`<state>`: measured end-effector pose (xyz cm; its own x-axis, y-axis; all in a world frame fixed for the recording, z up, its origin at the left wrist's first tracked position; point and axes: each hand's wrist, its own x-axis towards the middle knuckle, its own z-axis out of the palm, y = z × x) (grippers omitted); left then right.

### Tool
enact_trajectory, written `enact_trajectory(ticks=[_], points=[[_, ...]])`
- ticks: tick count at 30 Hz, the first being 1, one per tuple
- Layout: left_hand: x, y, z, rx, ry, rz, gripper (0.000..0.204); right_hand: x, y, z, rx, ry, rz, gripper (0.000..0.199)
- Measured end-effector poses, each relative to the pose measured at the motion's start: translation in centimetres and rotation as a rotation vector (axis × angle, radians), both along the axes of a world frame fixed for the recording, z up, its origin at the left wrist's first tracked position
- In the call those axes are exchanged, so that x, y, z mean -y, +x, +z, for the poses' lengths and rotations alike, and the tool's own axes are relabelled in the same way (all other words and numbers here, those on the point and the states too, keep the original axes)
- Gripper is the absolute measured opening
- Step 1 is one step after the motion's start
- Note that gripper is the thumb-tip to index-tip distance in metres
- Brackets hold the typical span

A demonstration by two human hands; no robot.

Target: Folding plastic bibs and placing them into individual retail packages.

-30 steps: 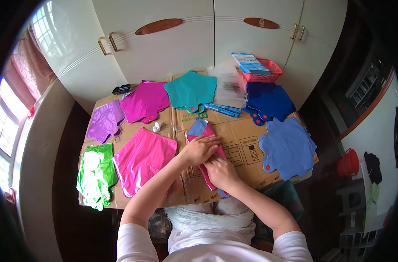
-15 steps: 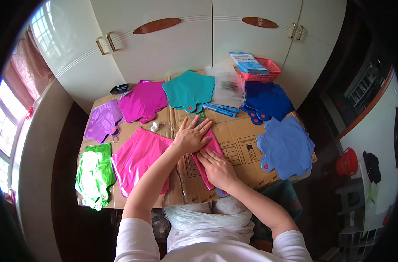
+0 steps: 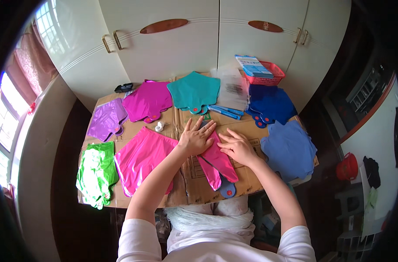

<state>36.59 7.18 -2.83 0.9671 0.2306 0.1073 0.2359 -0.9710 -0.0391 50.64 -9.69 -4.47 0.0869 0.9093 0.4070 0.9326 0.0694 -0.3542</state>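
We press our left grip (image 3: 196, 139) flat, fingers spread apart, on the upper part of a folded, glossy pink foil piece (image 3: 221, 162) right of the frame's centre, while our right grip (image 3: 237, 148) has its fingers loosely apart, tips at the piece's right edge. The folded piece splits into two strips towards the bottom, where a rounded blue-grey tab (image 3: 227, 188) with a red dot shows. All of it lies on a worktop (image 3: 190, 192) covered in brown cardboard. To the left we see a wide shiny pink foil sheet (image 3: 143, 157) and a crumpled bright green foil sheet (image 3: 97, 170); at the right lies a scalloped blue-grey sheet (image 3: 289, 148), and at the upper right a red plastic basket (image 3: 268, 81)
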Motion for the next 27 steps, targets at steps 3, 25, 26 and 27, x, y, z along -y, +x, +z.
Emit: enact_trajectory(ticks=[3, 25, 26, 27], points=[[0.0, -0.2, -0.2, 0.014, 0.018, 0.008, 0.06, 1.9, -0.7, 0.9, 0.048, -0.071, 0.028, 0.032], [0.0, -0.2, -0.5, 0.047, 0.004, 0.02, 0.06, 7.0, -3.2, 6.1, 0.063, -0.141, 0.352, 0.025], [-0.1, -0.3, -0.6, 0.051, 0.007, 0.022, 0.06, 5.7, -3.9, 6.0, 0.045, -0.102, 0.359, 0.025], [-0.1, -0.3, -0.9, 0.057, 0.008, 0.02, 0.06, 4.3, -4.8, 5.6, 0.027, -0.064, 0.358, 0.024]])
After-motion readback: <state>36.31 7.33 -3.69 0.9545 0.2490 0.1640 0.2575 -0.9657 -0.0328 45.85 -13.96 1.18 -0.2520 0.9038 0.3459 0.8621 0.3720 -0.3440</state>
